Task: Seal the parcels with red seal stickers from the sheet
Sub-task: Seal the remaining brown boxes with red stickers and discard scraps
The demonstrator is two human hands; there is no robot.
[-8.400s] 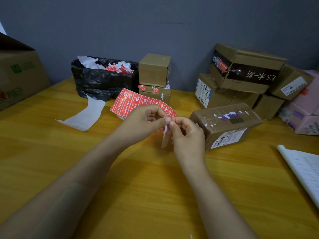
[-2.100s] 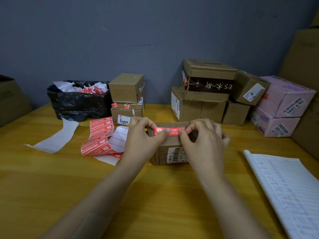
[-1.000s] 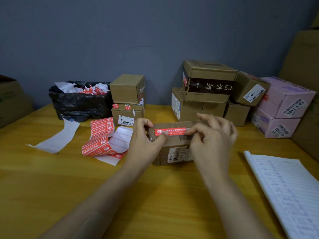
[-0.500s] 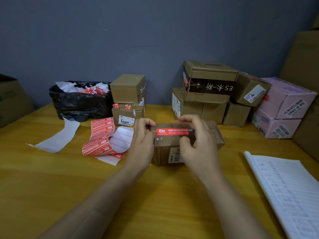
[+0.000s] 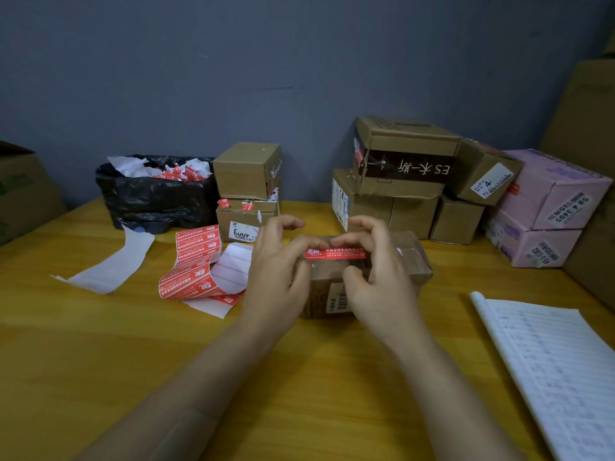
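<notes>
A brown cardboard parcel [image 5: 411, 257] lies on the wooden table in front of me. One red seal sticker [image 5: 334, 253] runs along its top front edge. My left hand [image 5: 278, 271] holds the parcel's left end, its bent index fingertip on the sticker's left part. My right hand [image 5: 379, 281] pinches the same edge, with its index finger on top beside the left one and its thumb on the front face. The sticker sheet [image 5: 194, 261], red labels on curled white backing, lies on the table left of my left hand.
A black bin bag [image 5: 156, 197] of peeled scraps stands at the back left, with a white backing strip [image 5: 109, 264] before it. Two stacked boxes [image 5: 246, 171] stand behind the sheet. More parcels [image 5: 399, 158] and pink boxes [image 5: 549, 194] are piled back right. A lined notebook [image 5: 559, 361] lies right.
The sticker was peeled from the sheet and laid on the parcel. Over the last second my right hand came down and both index fingertips met on the sticker.
</notes>
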